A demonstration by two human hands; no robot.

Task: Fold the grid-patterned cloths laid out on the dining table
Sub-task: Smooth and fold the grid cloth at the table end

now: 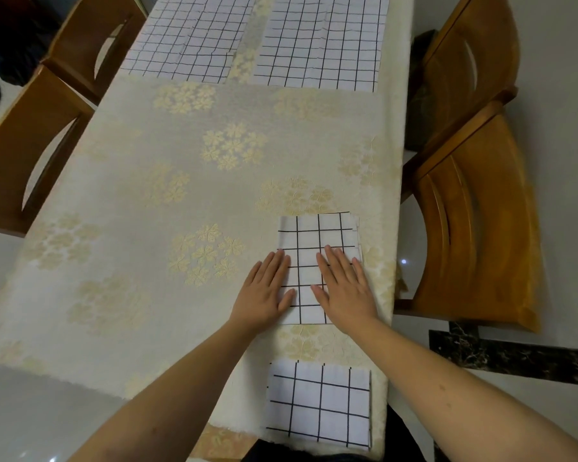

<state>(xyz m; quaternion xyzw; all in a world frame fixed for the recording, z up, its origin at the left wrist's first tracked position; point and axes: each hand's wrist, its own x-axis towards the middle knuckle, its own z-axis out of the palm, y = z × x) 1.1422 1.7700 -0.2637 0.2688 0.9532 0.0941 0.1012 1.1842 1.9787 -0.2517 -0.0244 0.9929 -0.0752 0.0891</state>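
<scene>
Hands (309, 288) flat, pressing folded cloth (317, 238).

far flat cloths (254, 35) cut off at top edge, chairs (474, 208) partly out of frame

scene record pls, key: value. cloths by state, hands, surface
surface: dining table with floral tablecloth
unfolded cloths: two at far end, left cloth, right cloth
folded cloth under hands
folded cloth at near edge
left hand: flat, pressing folded cloth
right hand: flat, pressing the same cloth
chairs: wooden chair right of table
</scene>
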